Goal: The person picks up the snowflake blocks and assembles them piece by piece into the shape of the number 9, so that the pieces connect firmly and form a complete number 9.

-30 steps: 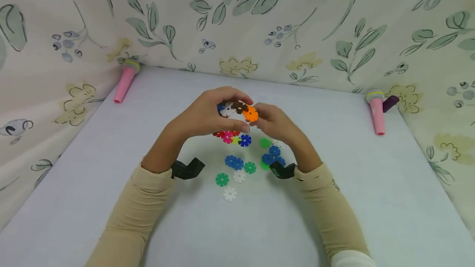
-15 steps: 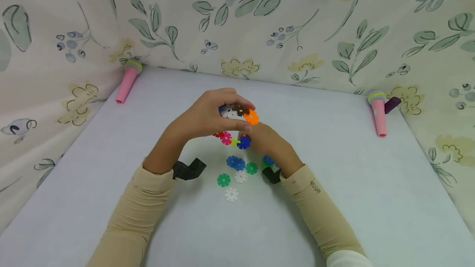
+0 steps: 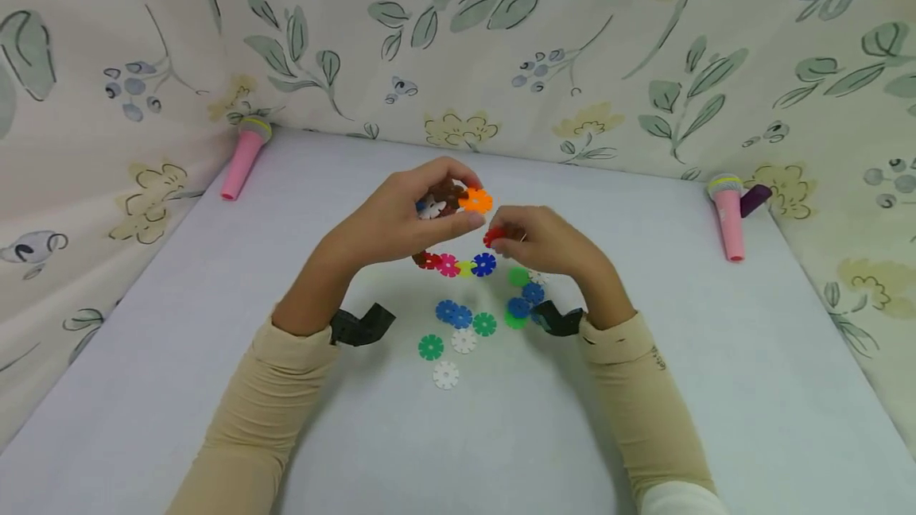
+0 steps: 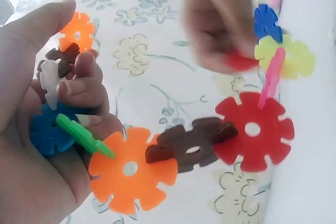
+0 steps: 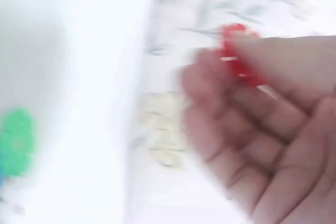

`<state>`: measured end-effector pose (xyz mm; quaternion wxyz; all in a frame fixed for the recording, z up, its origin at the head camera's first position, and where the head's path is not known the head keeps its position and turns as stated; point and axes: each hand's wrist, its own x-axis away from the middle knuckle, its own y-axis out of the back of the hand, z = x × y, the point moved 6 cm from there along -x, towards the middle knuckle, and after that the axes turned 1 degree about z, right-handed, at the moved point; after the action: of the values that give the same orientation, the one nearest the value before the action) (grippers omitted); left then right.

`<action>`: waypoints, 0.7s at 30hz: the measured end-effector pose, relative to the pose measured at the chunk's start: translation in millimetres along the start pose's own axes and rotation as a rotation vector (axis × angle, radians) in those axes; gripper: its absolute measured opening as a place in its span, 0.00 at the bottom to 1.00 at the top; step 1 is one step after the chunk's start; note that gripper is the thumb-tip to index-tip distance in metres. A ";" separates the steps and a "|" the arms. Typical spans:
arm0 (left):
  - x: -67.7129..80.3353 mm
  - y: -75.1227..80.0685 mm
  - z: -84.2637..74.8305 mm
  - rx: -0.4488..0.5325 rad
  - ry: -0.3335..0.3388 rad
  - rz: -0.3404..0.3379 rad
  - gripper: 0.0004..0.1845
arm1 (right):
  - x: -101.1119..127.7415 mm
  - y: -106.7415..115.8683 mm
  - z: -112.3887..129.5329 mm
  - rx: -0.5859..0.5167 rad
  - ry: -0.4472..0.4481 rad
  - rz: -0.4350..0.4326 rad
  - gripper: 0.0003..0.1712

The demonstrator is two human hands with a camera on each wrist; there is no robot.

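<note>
- Overhead, we saw the left hand (image 3: 401, 217) gripping a joined disc cluster (image 3: 451, 201) above the table (image 3: 716, 356).
- Our right hand (image 3: 547, 243) pinched a red disc (image 3: 492, 237) beside it.
- Only the left wrist view showed the chain (image 4: 199, 148) hanging from that cluster.

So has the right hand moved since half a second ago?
Yes. The right hand, pinching a red piece, has lifted up and right of the blue piece on the table.

blurred fingers (image 5: 252, 129) pinching red disc (image 5: 239, 56)
</note>
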<state>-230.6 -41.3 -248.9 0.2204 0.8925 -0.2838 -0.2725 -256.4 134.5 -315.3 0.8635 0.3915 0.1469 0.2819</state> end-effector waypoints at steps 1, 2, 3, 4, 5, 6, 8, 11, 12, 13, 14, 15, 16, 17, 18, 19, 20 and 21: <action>-0.3 -0.3 0.1 0.003 0.007 -0.001 0.19 | 5.0 10.1 6.4 -0.045 0.042 -0.063 0.04; -0.8 -0.5 0.0 -0.001 0.010 -0.001 0.20 | 10.3 19.2 12.7 -0.080 0.086 -0.125 0.04; -1.4 -0.7 0.4 -0.015 0.007 -0.006 0.20 | 15.5 26.9 19.4 -0.115 0.135 -0.177 0.05; -2.1 -0.9 0.5 -0.023 0.007 -0.008 0.20 | 20.5 33.2 26.0 -0.145 0.178 -0.218 0.07; -2.6 -1.2 0.6 -0.031 0.007 -0.010 0.20 | 24.8 37.4 32.2 -0.168 0.220 -0.247 0.09; -3.0 -1.8 1.0 -0.030 0.009 -0.008 0.20 | 28.6 40.2 38.0 -0.184 0.257 -0.267 0.10; -3.5 -3.3 1.3 -0.022 0.006 -0.001 0.20 | 33.8 42.6 48.8 -0.179 0.324 -0.289 0.13; -3.8 -5.7 1.2 -0.003 -0.006 0.010 0.19 | 37.0 41.8 61.3 -0.135 0.384 -0.315 0.16; -3.7 -6.5 1.1 0.005 -0.010 0.013 0.18 | 37.5 41.5 64.5 -0.116 0.396 -0.328 0.16; -3.7 -7.2 1.1 0.011 -0.013 0.015 0.18 | 37.9 41.2 67.2 -0.097 0.404 -0.343 0.16; -3.5 -8.2 1.3 0.012 -0.014 0.020 0.18 | 38.2 40.7 69.3 -0.087 0.410 -0.354 0.16; -3.6 -9.2 1.6 0.012 -0.013 0.026 0.18 | 38.5 40.3 71.0 -0.082 0.412 -0.365 0.16; -3.7 -10.1 2.2 0.014 -0.008 0.030 0.18 | 39.0 40.1 72.4 -0.079 0.414 -0.378 0.16; -3.8 -11.2 2.7 0.021 -0.005 0.036 0.18 | 39.5 40.0 73.4 -0.076 0.415 -0.391 0.16; -3.9 -12.3 2.6 0.024 -0.005 0.042 0.18 | 39.9 40.0 74.2 -0.077 0.415 -0.404 0.16; -4.3 -13.6 2.5 0.030 -0.004 0.048 0.17 | 40.3 40.0 74.9 -0.084 0.414 -0.414 0.16; -4.3 -14.7 2.2 0.033 -0.003 0.053 0.18 | 40.7 40.0 75.5 -0.090 0.412 -0.424 0.15; -4.5 -15.5 1.8 0.043 -0.001 0.054 0.18 | 41.3 40.2 76.0 -0.094 0.408 -0.436 0.15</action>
<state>-228.8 -27.4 -257.1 0.2084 0.8889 -0.3138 -0.2608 -202.3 135.7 -236.8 0.8735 0.2457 0.3848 0.1690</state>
